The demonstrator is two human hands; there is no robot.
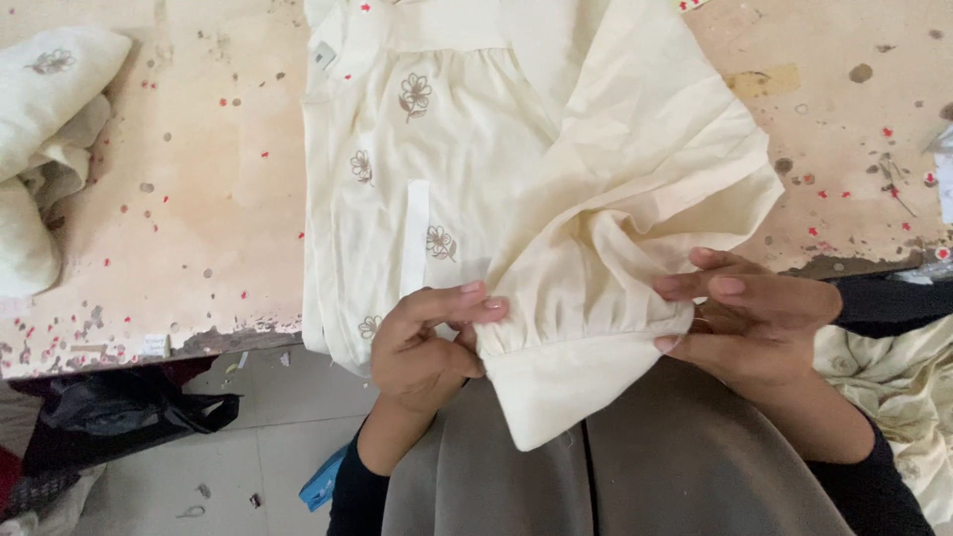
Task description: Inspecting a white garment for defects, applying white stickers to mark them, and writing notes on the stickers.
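Two hands: both grip the gathered cuff (pixel 586 342) of a cream sleeve (pixel 645 169), one at each end of the band.
Left hand (pixel 422 342): thumb and fingers pinched together on the cuff's left end, fingertips on top of the cloth, thumb below it.
Right hand (pixel 759 318): fingers closed on the cuff's right end, two fingertips lying over the gathers, the thumb pressed against the edge under them.
Cuff: stretched flat between the hands, just off the table's near edge and above the person's lap; its plain band hangs down toward the grey skirt (pixel 635 476).
Garment (pixel 417 179): cream, with small brown embroidered flowers (pixel 415 96); it lies spread on the table with the sleeve folded across its right half and drawn toward the person.
Strip: a narrow white strip (pixel 414 238) lies upright on the garment's front, just above the left hand.
Table (pixel 199 199): worn, pale, stained top, flecked with tiny red bits.
Left side: more cream cloth (pixel 45 149) heaped at the table's left edge, well apart from the hands.
Right side: crumpled pale fabric (pixel 893 397) beside the right forearm.
Floor: dark bag (pixel 119 412) and a blue object (pixel 323 481) under the table's edge.
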